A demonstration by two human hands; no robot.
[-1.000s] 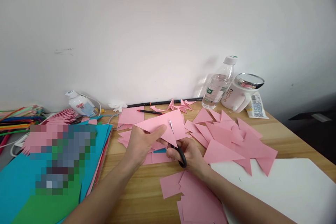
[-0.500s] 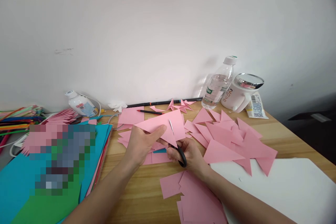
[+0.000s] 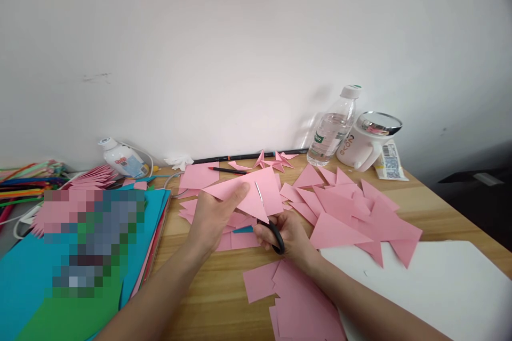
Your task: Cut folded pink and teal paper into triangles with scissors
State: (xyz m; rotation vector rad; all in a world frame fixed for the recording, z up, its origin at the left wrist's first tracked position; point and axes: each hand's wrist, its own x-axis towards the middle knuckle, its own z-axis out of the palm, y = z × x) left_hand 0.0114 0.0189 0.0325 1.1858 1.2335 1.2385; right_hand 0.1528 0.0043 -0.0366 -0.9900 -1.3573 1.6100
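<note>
A piece of pink paper (image 3: 230, 190) is pinched in my left hand (image 3: 214, 218), with the thumb on top and the other fingers hidden beneath. My right hand (image 3: 294, 240) is closed around the black handles of a pair of scissors (image 3: 276, 237). One thin silver blade lies across the top of the paper, pointing up and away; the other blade is hidden under it. Cut pink pieces (image 3: 340, 228) lie in a loose pile right of my right hand. More pink sheets (image 3: 304, 298) rest on the table below my right wrist.
Behind the pile stand a water bottle (image 3: 330, 130) and a white mug (image 3: 362, 144). A white board (image 3: 420, 287) lies at the right. Blue and green sheets (image 3: 24, 261) are stacked left, partly pixelated. A pencil (image 3: 228, 170) and small folded pink pieces (image 3: 276, 162) lie near the wall.
My left thumb has shifted slightly up and left on the paper. The visible scissor blade has tilted a little to the left. The rest looks the same.
</note>
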